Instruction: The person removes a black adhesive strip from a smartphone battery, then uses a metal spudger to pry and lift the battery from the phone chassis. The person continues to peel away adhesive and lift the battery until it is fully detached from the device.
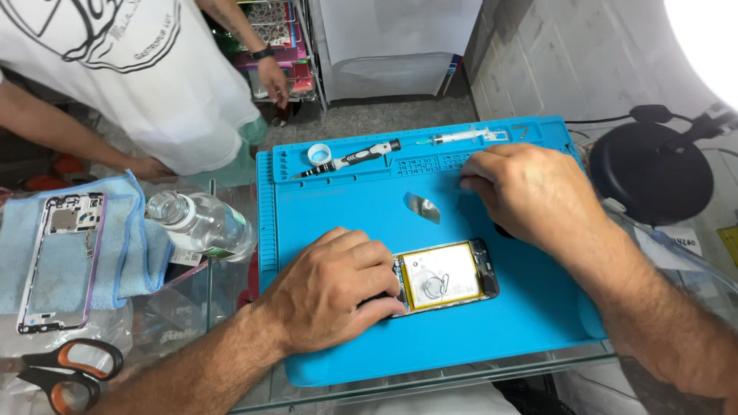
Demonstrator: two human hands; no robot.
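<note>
An opened phone (446, 278) lies back-up near the front middle of a blue work mat (346, 207), its yellowish battery exposed inside the dark frame. The left hand (334, 296) presses down on the phone's left end, fingers curled over the edge, pinning it flat rather than pinching anything. The right hand (530, 192) hovers over the mat's small parts grid at the far edge, fingers drawn together and bent down; whether they pinch something tiny there cannot be told. Between the two hands lies a thin metal pry pick (423, 207).

This looks like mid-disassembly, with the phone steadied while a small part or tool is handled at the tray. Any following move would call for a light, precise grip, since the battery is bare.

Along the mat's far rim rest a precision screwdriver (350, 159), a white ring (319, 154) and a syringe (461, 137). Left on the glass tabletop (231, 307) are a water bottle (201, 223), a phone frame (58, 261) on a blue cloth (131, 253), and scissors (65, 373). Another person (138, 69) stands beyond.
</note>
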